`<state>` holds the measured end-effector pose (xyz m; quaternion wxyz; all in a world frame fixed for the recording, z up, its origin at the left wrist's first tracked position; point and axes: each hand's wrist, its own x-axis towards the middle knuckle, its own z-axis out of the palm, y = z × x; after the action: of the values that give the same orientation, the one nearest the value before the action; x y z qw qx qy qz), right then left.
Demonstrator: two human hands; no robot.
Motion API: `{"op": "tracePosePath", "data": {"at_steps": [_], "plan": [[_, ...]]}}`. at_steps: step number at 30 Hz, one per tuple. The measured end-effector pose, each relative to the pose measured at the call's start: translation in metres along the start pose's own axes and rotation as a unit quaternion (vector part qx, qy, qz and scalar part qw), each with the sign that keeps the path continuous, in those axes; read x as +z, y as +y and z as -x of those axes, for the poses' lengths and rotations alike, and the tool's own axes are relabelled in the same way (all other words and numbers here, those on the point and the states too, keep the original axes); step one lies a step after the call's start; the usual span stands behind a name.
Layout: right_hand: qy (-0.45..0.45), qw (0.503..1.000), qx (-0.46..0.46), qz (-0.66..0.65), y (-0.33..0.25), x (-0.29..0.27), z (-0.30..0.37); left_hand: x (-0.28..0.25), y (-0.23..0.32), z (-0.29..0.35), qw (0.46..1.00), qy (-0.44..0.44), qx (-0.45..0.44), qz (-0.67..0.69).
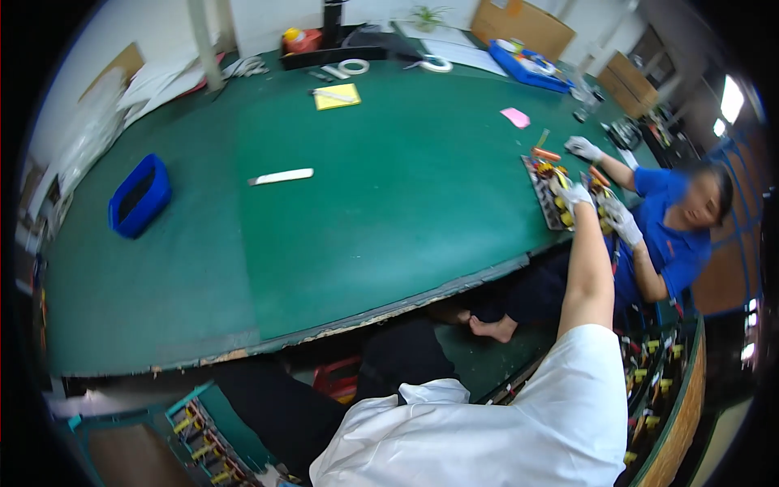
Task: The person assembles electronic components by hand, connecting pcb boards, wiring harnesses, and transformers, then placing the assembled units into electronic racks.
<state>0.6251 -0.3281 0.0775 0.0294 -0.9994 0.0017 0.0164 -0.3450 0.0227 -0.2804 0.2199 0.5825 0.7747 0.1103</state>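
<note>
Right hand over the tray, at the table's right end

Landmark: the tray (544,197), a dark celled one carrying yellow parts (566,219), set close to the near edge of the table (349,227).

Right hand (574,195) — white-gloved, arm stretched forward — lies over the tray's middle, among the parts. Fingers point left; whether they grip a part or merely touch it, cannot tell. Left hand: not made out in this view, state unknown.

Key relation: the tray sits beneath the right hand and extends to its left. Its long side runs from far to near, tilting slightly rightward at the near end. Right arm is clearly the nearer one.

About the tray: a co-worker's gloved hand (623,221) at its right side, the other (584,148) beyond its far right corner; an orange rod (546,154) at its far end — pink slip (514,118) farther beyond. White knife (281,177) well to its left.
</note>
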Motion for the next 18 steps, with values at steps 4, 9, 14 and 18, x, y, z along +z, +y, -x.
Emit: {"op": "tracePosePath", "data": {"at_steps": [4, 9, 14, 18], "plan": [[-0.105, 0.945, -0.048, -0.306, -0.072, 0.02, 0.057, -0.048, -0.099, 0.108, 0.985, 0.069, -0.156, 0.001], [-0.302, 0.898, -0.201, -0.25, -0.267, 0.026, 0.152, -0.097, 0.039, 0.101, 0.976, -0.025, -0.205, 0.073], [-0.337, 0.843, -0.366, -0.203, -0.372, 0.018, 0.299, -0.07, 0.016, 0.083, 0.962, 0.104, -0.247, 0.041], [-0.304, 0.836, -0.403, -0.214, -0.352, -0.019, 0.378, -0.063, 0.039, 0.06, 0.95, 0.195, -0.148, 0.195]]}}
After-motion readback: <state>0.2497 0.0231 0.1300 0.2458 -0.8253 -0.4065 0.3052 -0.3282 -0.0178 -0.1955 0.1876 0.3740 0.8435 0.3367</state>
